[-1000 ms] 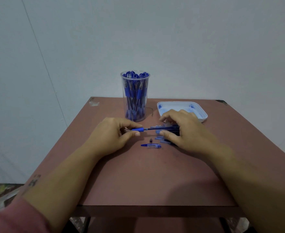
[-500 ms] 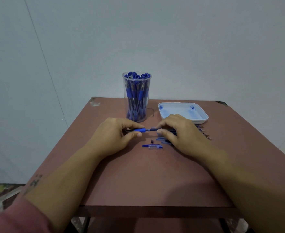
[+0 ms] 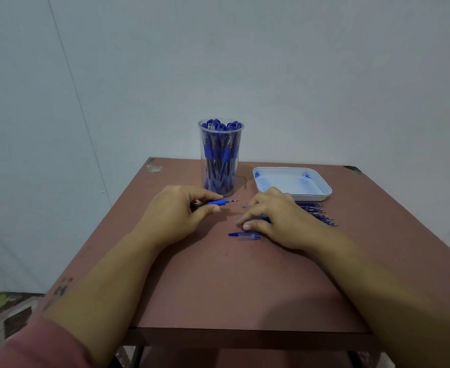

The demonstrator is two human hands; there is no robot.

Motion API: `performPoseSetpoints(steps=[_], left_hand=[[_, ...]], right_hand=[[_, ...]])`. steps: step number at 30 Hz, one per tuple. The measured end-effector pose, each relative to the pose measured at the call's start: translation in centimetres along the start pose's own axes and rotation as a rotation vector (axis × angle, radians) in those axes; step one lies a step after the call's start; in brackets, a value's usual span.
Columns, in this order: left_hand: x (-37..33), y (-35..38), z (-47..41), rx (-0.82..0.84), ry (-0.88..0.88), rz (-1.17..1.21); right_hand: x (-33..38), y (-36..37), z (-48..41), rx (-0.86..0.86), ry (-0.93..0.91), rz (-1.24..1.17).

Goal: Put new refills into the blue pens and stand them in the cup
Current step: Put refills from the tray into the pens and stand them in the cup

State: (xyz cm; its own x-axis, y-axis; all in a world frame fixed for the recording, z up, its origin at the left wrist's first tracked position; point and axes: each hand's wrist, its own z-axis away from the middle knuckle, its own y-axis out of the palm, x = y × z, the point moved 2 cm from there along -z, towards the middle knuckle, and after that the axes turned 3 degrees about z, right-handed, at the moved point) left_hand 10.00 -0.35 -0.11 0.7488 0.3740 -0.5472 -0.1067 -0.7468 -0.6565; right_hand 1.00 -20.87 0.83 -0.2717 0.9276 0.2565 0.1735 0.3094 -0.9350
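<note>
Hands, two: my left hand (image 3: 177, 211) and right hand (image 3: 274, 216). Blue pen (image 3: 218, 202), one, between my left fingers. Pen cap (image 3: 245, 235), one, just below my right thumb. Small blue bit (image 3: 244, 207), one, between my fingertips. Clear cup (image 3: 220, 166), one, beyond my left fingers; its pens are too crowded to count. White tray (image 3: 327, 191), one, beyond my right fingers. Refills (image 3: 316, 212), right of my right hand: about six tips show.
</note>
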Motion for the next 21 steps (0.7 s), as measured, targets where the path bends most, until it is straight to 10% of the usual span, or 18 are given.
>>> performPoseSetpoints(steps=[8,21], left_hand=[[0.0,0.0,0.0,0.016,-0.017,-0.003],[-1.1,1.0,0.2,0.063,0.054,0.020]], right_hand=[[-0.1,-1.5,0.9,-0.325,0.090,-0.319],[0.8,-0.2,0.6,-0.278,0.047,-0.316]])
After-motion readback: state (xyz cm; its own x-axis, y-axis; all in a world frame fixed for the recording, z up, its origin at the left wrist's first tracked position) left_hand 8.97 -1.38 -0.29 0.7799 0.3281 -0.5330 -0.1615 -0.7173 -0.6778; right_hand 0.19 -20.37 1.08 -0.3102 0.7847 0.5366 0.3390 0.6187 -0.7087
